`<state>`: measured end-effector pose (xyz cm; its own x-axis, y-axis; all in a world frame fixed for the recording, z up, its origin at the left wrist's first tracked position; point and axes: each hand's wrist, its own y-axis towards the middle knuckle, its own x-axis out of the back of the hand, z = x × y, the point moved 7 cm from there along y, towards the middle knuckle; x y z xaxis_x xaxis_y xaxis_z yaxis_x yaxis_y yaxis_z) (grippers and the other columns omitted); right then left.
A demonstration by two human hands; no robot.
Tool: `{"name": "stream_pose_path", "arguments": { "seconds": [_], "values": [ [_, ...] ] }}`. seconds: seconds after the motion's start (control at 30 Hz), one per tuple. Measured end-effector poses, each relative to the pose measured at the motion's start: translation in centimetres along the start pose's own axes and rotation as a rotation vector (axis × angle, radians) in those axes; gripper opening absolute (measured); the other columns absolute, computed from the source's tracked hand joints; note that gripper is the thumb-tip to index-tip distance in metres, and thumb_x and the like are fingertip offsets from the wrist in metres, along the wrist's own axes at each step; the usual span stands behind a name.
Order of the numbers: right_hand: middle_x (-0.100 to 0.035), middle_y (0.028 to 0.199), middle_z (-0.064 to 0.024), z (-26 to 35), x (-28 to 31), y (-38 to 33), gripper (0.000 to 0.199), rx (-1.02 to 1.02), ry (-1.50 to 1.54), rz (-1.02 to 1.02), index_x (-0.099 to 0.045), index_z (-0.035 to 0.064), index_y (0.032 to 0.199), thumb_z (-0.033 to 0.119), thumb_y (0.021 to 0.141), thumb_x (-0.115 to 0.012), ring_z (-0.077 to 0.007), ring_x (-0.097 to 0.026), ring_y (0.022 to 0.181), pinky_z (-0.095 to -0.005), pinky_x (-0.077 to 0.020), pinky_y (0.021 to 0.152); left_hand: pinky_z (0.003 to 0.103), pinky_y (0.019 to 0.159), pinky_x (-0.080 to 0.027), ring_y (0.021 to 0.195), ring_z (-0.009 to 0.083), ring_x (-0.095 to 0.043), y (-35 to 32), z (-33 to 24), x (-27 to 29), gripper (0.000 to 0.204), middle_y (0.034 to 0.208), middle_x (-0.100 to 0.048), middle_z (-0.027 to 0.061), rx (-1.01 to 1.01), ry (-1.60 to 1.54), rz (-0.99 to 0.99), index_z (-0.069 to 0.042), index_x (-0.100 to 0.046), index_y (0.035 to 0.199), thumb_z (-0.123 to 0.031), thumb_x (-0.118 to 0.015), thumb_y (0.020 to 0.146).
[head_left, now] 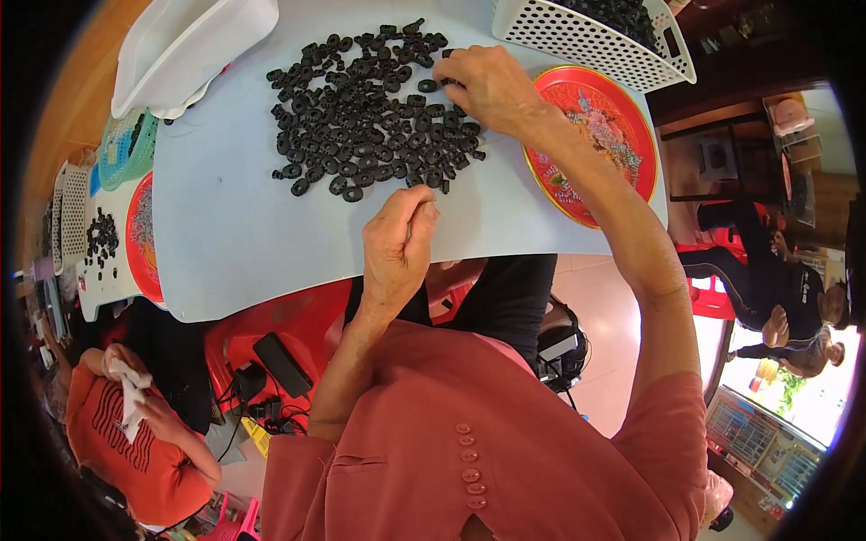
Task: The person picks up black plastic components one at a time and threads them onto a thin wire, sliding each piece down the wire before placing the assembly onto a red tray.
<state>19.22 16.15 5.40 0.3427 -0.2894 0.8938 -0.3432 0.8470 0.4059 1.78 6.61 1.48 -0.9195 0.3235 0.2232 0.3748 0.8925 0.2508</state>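
Observation:
A wide pile of small black ring-shaped parts (361, 135), plastic by their look, lies spread on the pale blue table. My left hand (397, 236) is closed at the pile's near edge, thumb pressed to the curled fingers. Whatever is in that hand, if anything, is hidden. At the pile's right edge, my right hand (492, 88) reaches down with bent fingers among the black parts. Its fingertips are partly covered, so what they grip cannot be made out. Under my right forearm sits a round red tray (636, 135) with a flower print.
A white perforated basket (604, 41) of black parts stands at the far right. White bins (194, 45) overhang the far left corner. At left, a person in orange (135, 442) holds a white cloth near another table with a green basket (126, 149). More people sit at right.

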Motion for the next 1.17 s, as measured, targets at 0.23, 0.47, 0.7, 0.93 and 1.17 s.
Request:
{"name": "stream_pose_path", "arguments": {
  "seconds": [0.23,0.47,0.7,0.93,1.17],
  "values": [
    [-0.067,0.088,-0.0115,-3.1,0.6,0.8,0.017,-0.231,0.094,0.002,-0.069,0.0073,0.095,0.012,0.08,-0.063,-0.0314,-0.064,0.077,-0.0399,-0.0523,0.072,0.028,0.061,-0.045,0.065,0.017,-0.056,0.1,-0.2,0.0,0.01,0.077,-0.058,0.0091,-0.017,-0.022,-0.005,0.001,-0.059,0.098,-0.001,-0.054,0.089],
    [-0.066,0.085,-0.0091,-3.3,-1.5,1.5,0.019,0.003,-0.206,0.043,-0.07,0.0098,0.094,0.009,0.077,-0.061,-0.0294,-0.063,0.082,-0.0414,-0.052,0.076,0.028,0.06,-0.045,0.064,0.0169,-0.055,0.0,-0.1,0.1,0.01,0.076,-0.057,0.009,-0.033,-0.021,-0.023,0.001,-0.059,0.098,-0.001,-0.055,0.089],
    [-0.067,0.084,-0.012,-1.2,1.6,1.2,0.021,-0.095,0.062,-0.021,-0.07,0.0097,0.094,0.007,0.075,-0.061,-0.0325,-0.064,0.079,-0.045,-0.0503,0.074,0.026,0.068,-0.049,0.074,0.0127,-0.059,-0.3,0.2,0.1,0.013,0.083,-0.063,0.0067,0.018,-0.047,0.016,0.002,-0.059,0.1,-0.006,-0.05,0.094],
    [-0.063,0.079,-0.0184,7.4,3.3,-3.5,0.009,-0.034,0.176,0.035,-0.065,0.0002,0.08,0.003,0.072,-0.061,-0.0366,-0.063,0.079,-0.0463,-0.0516,0.073,0.024,0.07,-0.047,0.077,0.0123,-0.057,0.1,-0.9,0.7,0.023,0.087,-0.063,0.0082,-0.022,-0.106,-0.11,-0.001,-0.054,0.116,-0.005,-0.053,0.094],
    [-0.06,0.082,-0.0126,11.2,4.4,-7.6,0.015,-0.125,0.023,0.064,-0.062,0.0031,0.082,0.01,0.07,-0.069,-0.0313,-0.06,0.084,-0.0426,-0.0467,0.078,0.03,0.073,-0.051,0.076,0.0183,-0.06,0.4,-0.6,-0.8,0.021,0.088,-0.063,0.0087,-0.011,0.013,0.002,0.0,-0.056,0.112,-0.005,-0.057,0.091]
  ]
}}
